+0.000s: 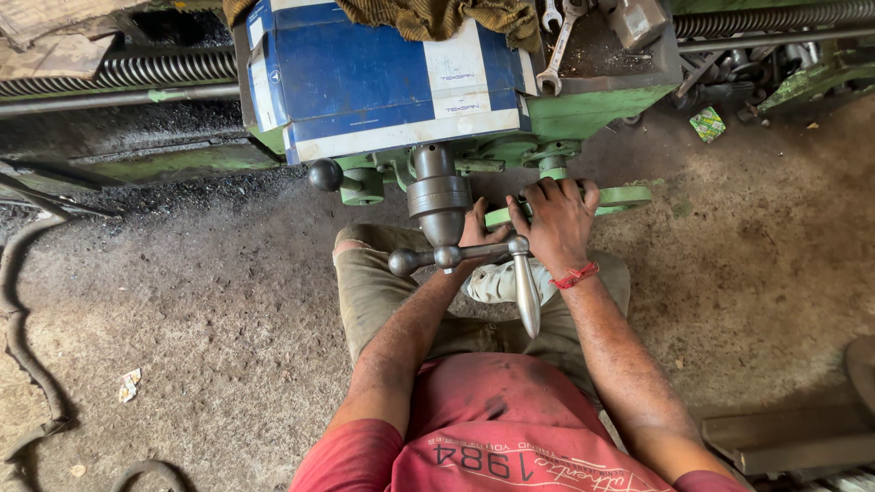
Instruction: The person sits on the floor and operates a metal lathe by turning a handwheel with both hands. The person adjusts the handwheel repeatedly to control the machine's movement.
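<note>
While gripped, green handwheel under right hand, beside left hand.

A blue and white box sits on top of the green lathe, at its front edge. An olive cloth lies over the box's back edge. Right of the box, two spanners lie on the dark tray, beside a grey metal block. A long screw shaft runs along the machine's left side, and another along the right. Black swarf is heaped on the dirt floor under the left shaft. A crumpled paper scrap lies near the floor's left edge, and a green wrapper lies by the machine's right end.
</note>
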